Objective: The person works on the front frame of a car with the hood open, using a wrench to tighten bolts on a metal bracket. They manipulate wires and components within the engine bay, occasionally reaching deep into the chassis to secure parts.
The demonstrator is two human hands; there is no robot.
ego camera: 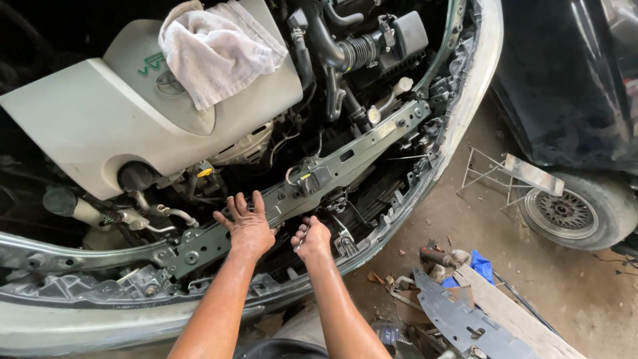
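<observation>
Left hand [249,229] flat on radiator support bar [312,186]; right hand [311,239] fisted just beneath it.

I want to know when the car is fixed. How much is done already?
Done, it seems: the front is stripped, and a loose grey panel lies on the ground. In hand: the left hand rests flat on the metal crossbar, while the right hand is curled just below it; what it grips is hidden. Left: the engine bay stays open, a towel sits on the engine cover, and parts remain on the ground.
</observation>
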